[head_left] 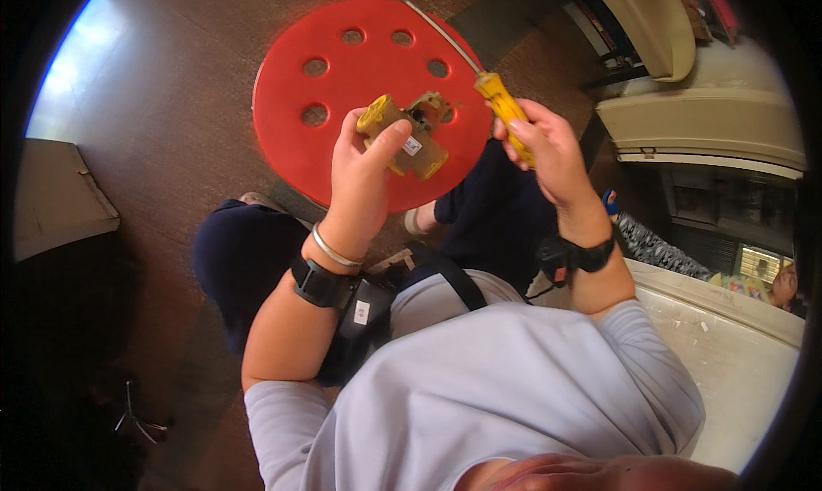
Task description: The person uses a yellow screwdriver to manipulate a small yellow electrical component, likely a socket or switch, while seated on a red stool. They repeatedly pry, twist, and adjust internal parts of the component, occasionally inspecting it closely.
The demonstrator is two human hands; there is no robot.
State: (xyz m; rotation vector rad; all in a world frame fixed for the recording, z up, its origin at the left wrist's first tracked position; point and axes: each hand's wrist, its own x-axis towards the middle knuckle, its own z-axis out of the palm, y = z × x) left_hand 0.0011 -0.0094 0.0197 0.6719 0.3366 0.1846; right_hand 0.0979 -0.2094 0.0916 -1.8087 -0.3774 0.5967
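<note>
In the head view, the left hand [361, 167] is clamped on a worn, yellow-and-brown block-shaped part [431, 159], the thumb pressed on its face beside a small white label [412, 146]. The part is held over a round red stool [377, 71], whose seat has round holes through it. At the part's far end there is a rough, dark opening, and what lies inside it is probably some small mechanism, though it is too blurred to be sure. The right hand [555, 147] is closed round the yellow handle of a screwdriver [505, 106]; its long metal shaft slants up and to the left, over the stool's far right edge, with the tip well apart from the part. The two hands are apart from each other. A silver bangle [332, 247] and a black wrist strap [318, 284] sit on the left forearm, and another black strap [592, 256] on the right wrist. The person wears a pale grey shirt [514, 380] and dark trousers [227, 260], with the legs spread near the stool, on a brown floor [188, 89].
</note>
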